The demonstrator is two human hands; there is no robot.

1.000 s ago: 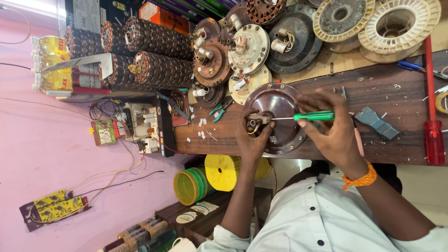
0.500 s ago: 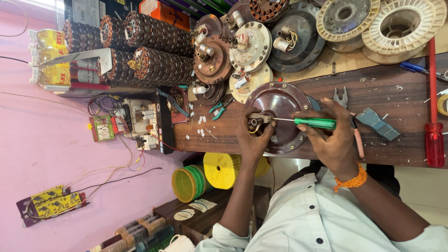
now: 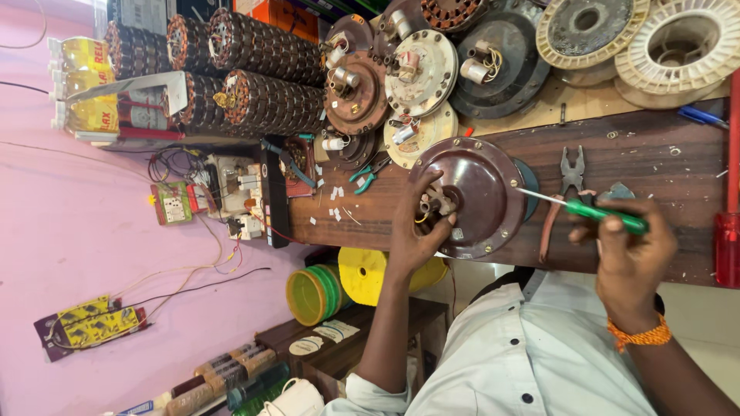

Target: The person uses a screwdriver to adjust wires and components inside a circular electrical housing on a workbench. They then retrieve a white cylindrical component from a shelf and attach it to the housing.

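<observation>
- The right hand (image 3: 628, 246) is closed round the green handle of a screwdriver (image 3: 593, 209), fingers wrapped tight on it.
- The screwdriver's long axis runs across the picture; its thin metal shaft points toward the brown motor cover (image 3: 470, 196), and the tip lies at that cover's rim.
- The left hand (image 3: 416, 231) rests on the cover, fingers curled and pinching the small shaft and wire ends at its centre.
- The cover lies flat on the dark wooden bench (image 3: 655, 158), close to the bench's near edge, which runs just beside both hands.
- Pliers (image 3: 566, 181) with red grips lie just beside the screwdriver, under its shaft.
- A bare strip of bench lies beyond the pliers toward the red-handled tool (image 3: 728, 231).
- On the cover's far side, other motor plates (image 3: 385, 85) and wound coils (image 3: 254, 77) stand near, crowding that side.
</observation>
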